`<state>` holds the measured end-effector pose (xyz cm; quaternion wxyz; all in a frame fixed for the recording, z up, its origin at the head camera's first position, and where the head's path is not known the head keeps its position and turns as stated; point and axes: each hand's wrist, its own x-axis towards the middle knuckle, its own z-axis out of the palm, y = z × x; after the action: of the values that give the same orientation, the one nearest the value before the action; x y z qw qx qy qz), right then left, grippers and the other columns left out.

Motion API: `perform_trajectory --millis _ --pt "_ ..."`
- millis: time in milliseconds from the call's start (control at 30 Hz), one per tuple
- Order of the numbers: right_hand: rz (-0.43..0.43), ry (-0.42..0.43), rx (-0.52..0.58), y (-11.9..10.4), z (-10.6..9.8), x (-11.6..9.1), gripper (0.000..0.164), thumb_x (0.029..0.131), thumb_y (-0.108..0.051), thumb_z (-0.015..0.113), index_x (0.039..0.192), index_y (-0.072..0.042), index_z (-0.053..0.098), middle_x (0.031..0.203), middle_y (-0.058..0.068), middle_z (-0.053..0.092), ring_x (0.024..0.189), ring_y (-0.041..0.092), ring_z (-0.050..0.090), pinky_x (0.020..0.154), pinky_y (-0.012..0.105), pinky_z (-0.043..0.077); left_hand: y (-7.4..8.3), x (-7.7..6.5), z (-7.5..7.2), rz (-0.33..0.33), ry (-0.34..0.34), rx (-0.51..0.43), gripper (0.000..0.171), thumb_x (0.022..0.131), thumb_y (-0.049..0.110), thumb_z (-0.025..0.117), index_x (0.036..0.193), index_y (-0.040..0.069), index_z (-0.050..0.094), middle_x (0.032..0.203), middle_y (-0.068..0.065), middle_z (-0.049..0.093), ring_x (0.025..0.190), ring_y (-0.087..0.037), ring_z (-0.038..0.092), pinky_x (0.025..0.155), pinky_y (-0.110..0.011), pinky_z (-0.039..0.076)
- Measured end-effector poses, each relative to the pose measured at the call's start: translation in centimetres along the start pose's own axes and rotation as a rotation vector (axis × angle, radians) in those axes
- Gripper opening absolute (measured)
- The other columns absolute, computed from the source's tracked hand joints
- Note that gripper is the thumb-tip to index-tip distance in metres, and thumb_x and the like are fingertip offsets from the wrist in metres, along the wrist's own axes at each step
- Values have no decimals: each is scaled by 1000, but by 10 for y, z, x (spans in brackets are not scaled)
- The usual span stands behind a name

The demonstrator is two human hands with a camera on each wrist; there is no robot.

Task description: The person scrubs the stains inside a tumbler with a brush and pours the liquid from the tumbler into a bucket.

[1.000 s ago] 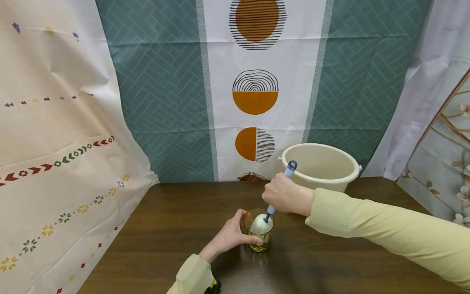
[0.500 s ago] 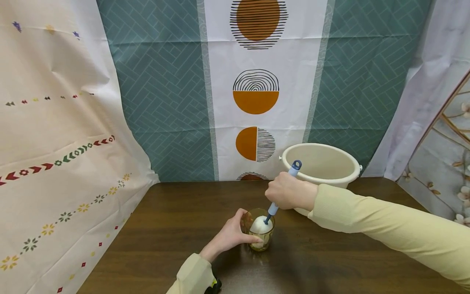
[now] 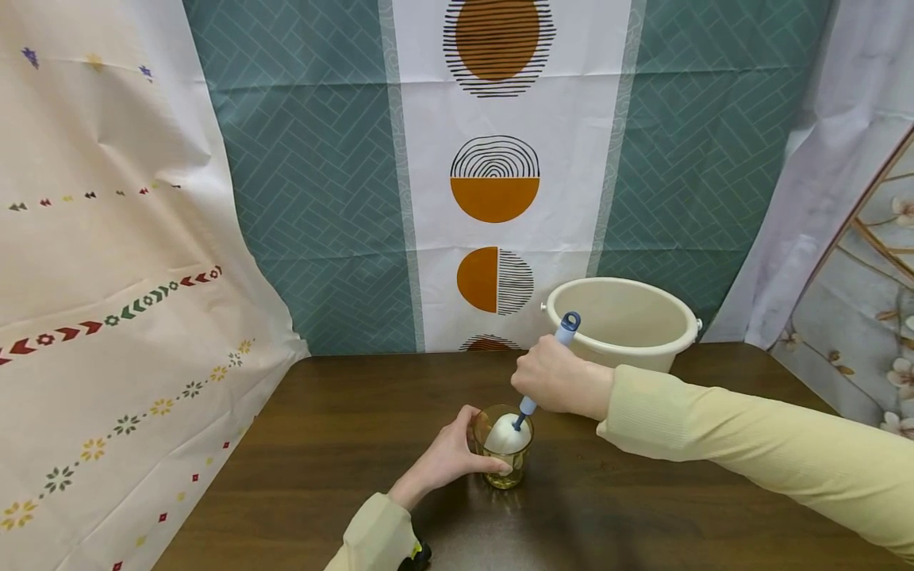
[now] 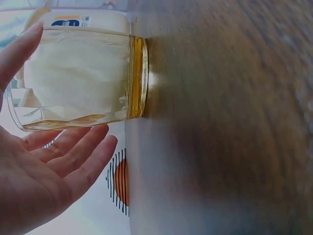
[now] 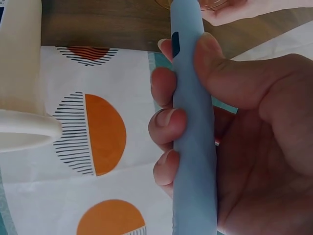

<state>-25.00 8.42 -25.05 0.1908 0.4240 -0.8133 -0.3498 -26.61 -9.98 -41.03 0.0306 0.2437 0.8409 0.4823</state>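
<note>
Left hand (image 3: 451, 454) grips the glass (image 4: 80, 81), likely to steady it against the brush (image 3: 508, 436) inside, whose handle (image 5: 194, 127) the right hand (image 3: 555, 379) clasps above the glass.

No readable text, only a blurred label (image 4: 66, 22), seemingly on the cream bucket (image 3: 628, 313)

The table (image 3: 321, 444) offers room leftward; the glass (image 3: 518, 461) and 1 bucket (image 3: 624, 327) (wide-rimmed) obstruct.
</note>
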Motion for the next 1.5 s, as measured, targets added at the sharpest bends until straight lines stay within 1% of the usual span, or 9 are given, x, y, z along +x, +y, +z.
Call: perform_trajectory --millis 233,467,600,733,900,1033,1133,1300,1500 --pt "-3 13 -47 -1 -3 2 14 73 -13 71 63 -16 62 54 -3 52 46 12 41 43 25 37 -2 0 0 3 -2 -7 66 67 34 80 113 5 42 91 3 54 79 -14 52 65 -32 43" --pt "-23 18 -49 5 -4 4 14 74 -12 69 63 -16 62 57 -3 54 47 13 46 44 26 37 -2 0 -1 -3 -5 -9 70 67 37 80 115 3 41 94 1 53 80 -15 51 65 -32 43" --pt "-32 9 -13 8 -4 5 16 74 -13 69 62 -16 59 56 -3 52 47 12 45 44 26 38 -2 1 -1 -8 -8 -12 71 67 37 80 116 3 41 96 1 53 81 -16 51 66 -32 43" --pt "-35 -28 47 13 -4 6 17 73 -16 69 61 -15 58 54 -4 48 47 11 43 44 25 39 -2 1 -1 -11 -6 -7 71 67 38 79 116 3 41 97 0 52 82 -16 50 67 -32 43" --pt "-44 -101 149 18 -2 6 15 75 -21 72 64 -15 62 55 -5 50 50 11 45 48 25 40 -1 0 0 -2 -1 1 69 67 36 79 115 2 41 100 -3 52 83 -18 49 67 -32 43" --pt "-45 -130 221 21 1 4 14 75 -24 73 66 -17 66 56 -7 51 52 10 46 49 26 40 -1 0 0 3 1 8 68 68 37 79 113 3 42 101 -2 52 83 -19 49 67 -33 42" --pt "-51 -130 243 23 2 3 13 76 -26 73 67 -17 67 58 -7 52 54 10 47 50 26 40 -1 0 0 7 4 11 68 67 38 79 113 4 42 99 0 52 84 -19 49 67 -33 42" --pt "-62 -100 226 25 -1 0 12 76 -25 72 68 -17 68 61 -6 54 57 12 50 50 26 41 0 0 0 0 10 7 69 66 38 79 114 5 42 94 1 52 80 -18 50 65 -32 42" --pt "-55 -85 236 26 -3 -3 12 76 -25 72 69 -16 68 61 -5 54 59 13 52 52 26 42 0 -1 0 10 17 23 64 66 38 80 110 8 42 93 0 52 81 -18 50 66 -33 41"
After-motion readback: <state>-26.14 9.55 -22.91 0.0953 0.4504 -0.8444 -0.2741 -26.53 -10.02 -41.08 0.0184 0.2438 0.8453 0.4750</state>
